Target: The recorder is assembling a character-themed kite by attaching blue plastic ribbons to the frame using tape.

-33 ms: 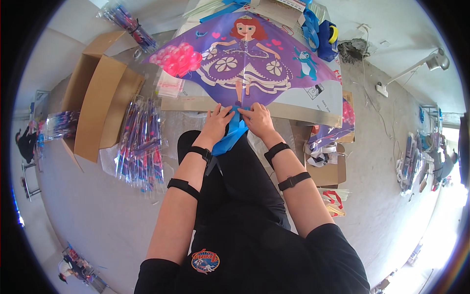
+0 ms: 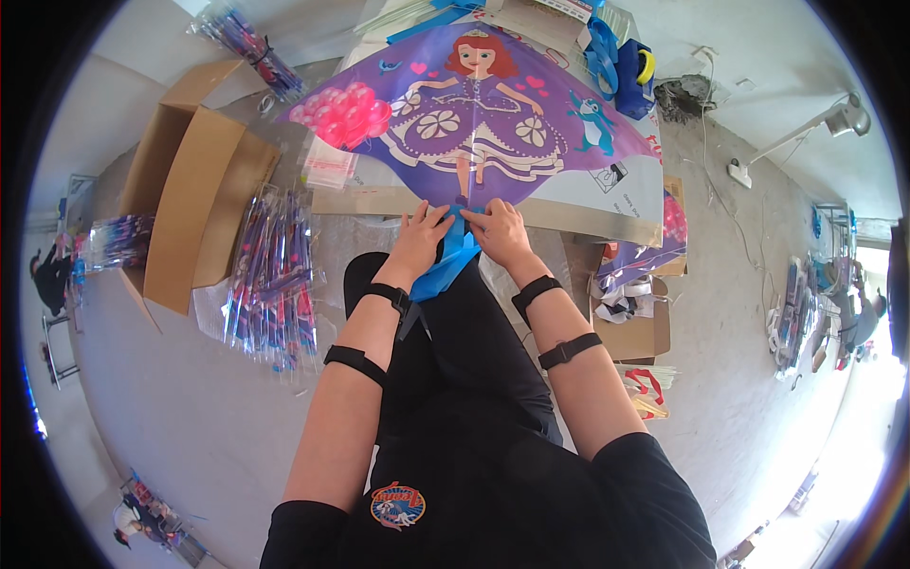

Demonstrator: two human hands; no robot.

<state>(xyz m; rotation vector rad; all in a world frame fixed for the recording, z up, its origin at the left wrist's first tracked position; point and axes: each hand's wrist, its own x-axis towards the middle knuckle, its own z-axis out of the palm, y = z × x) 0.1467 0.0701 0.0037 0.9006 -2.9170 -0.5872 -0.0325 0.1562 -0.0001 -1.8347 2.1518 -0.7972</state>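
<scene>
A purple kite (image 2: 474, 123) printed with a red-haired princess in a long gown lies spread on the board-topped table, its lower tip toward me. From that tip a blue ribbon tail (image 2: 445, 270) hangs over the table edge onto my lap. My left hand (image 2: 423, 243) is closed on the upper end of the tail, left of the tip. Opposite it, my right hand (image 2: 500, 232) pinches at the same join from the right. Fingertips hide the exact join between tail and kite.
Blue ribbon (image 2: 601, 57) and a dark blue tape dispenser (image 2: 635, 81) sit at the table's far right. An open cardboard box (image 2: 204, 209) and several wrapped kites (image 2: 272, 275) stand on the left. Another box (image 2: 633, 337) holds material at right. Other people work farther off.
</scene>
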